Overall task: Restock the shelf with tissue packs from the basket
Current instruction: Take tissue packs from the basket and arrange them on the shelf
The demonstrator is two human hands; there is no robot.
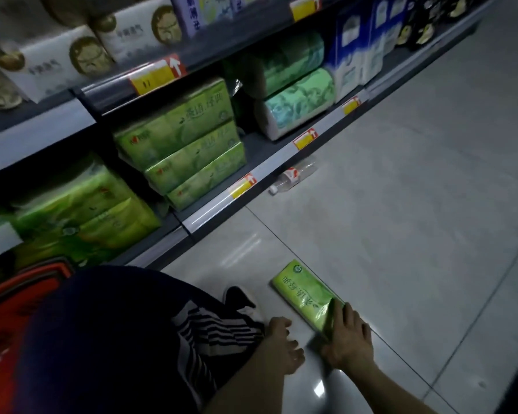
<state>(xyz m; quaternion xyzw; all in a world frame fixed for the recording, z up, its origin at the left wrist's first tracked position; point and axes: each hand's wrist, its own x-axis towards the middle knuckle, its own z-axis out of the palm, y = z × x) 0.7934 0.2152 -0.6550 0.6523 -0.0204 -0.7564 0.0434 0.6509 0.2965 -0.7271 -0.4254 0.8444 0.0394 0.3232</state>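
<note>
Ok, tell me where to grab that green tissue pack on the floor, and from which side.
Grip the tissue pack by its near short end, from above: it lies flat on the floor with its length running away, so that end is closest. The right hand holds it there.

Hands: two, left hand (283, 345) and right hand (346, 339), 5 o'clock.
Floor pack (304, 292): just one, 5 o'clock.
Stacked green packs (192, 147): three, 10 o'clock.
Green roll packs (299, 97): two, 1 o'clock.
Bottle (293, 176): one, 1 o'clock.
Basket (9, 294): one, 8 o'clock.
Price tags (157, 74): five.
</note>
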